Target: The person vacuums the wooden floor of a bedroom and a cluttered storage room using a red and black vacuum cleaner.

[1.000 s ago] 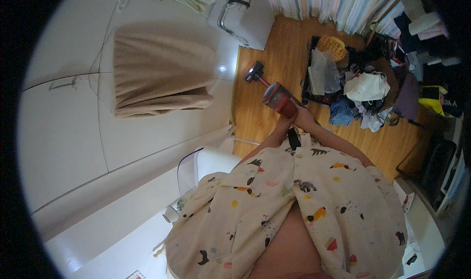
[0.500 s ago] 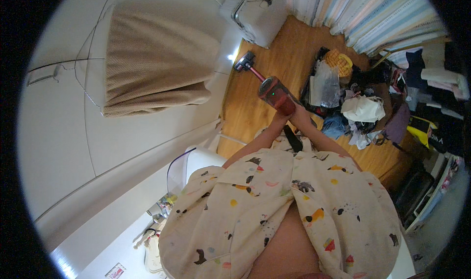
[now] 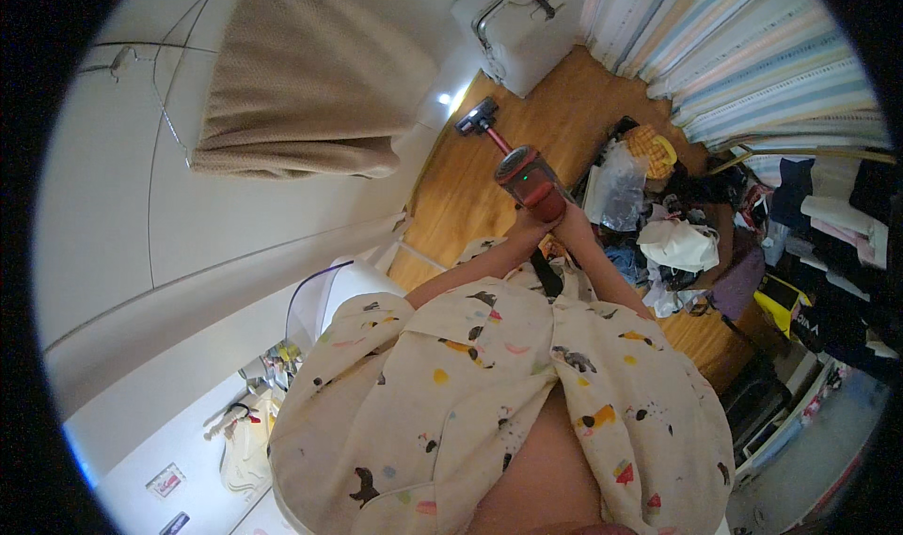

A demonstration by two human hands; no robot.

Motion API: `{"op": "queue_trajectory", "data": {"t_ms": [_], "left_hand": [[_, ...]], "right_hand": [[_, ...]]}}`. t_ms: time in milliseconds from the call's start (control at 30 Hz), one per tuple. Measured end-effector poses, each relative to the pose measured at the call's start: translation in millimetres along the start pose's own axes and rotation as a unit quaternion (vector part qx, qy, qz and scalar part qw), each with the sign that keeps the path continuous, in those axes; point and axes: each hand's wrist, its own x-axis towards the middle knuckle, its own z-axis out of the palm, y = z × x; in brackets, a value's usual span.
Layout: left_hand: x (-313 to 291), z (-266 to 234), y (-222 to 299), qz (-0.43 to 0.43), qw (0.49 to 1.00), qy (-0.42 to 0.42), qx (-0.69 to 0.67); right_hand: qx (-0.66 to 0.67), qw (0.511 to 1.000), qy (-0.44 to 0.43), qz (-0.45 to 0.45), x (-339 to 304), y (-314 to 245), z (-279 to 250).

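Observation:
A red and grey cordless stick vacuum cleaner (image 3: 532, 180) points away from me across the wood floor. Both my hands grip it at its near end. My left hand (image 3: 532, 225) is closed around it from the left, and my right hand (image 3: 573, 221) closes on it from the right; the grip itself is mostly covered by the fingers. A short red tube leads to the dark floor head (image 3: 478, 116), which lies on the floor beside the base of the white cabinet wall, where a light shines.
A silver suitcase (image 3: 522, 27) stands beyond the floor head. Right of the vacuum lie a heap of clothes and bags (image 3: 679, 243) and a yellow quilted bag (image 3: 649, 149). A brown towel (image 3: 301, 84) hangs on the left, and a striped curtain (image 3: 743, 55) at the far right.
My view has turned slightly, so the suitcase, curtain and towel sit differently in the picture. Both hands keep hold of the vacuum cleaner, its floor head still near the cabinet base.

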Motion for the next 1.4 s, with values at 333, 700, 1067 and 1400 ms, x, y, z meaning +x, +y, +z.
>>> {"op": "queue_trajectory", "data": {"t_ms": [333, 700, 1067, 1400], "left_hand": [[-32.8, 20.7, 36.5, -0.062, 0.995, -0.062, -0.044], [-22.5, 27.8, 35.0, -0.085, 0.995, -0.046, -0.016], [-28.8, 16.9, 41.6, -0.12, 0.992, 0.033, 0.008], [-13.0, 18.4, 42.0, -0.094, 0.995, 0.033, 0.011]], "right_hand": [[-0.009, 1.0, -0.01, -0.002, -45.0, -26.8, -28.5], [-0.028, 0.999, 0.02, -0.021, -23.7, -5.8, -22.8], [-0.102, 0.993, -0.033, -0.052, -5.2, -13.2, -19.5], [-0.097, 0.992, -0.043, -0.072, 13.5, -10.5, -20.6]]}}
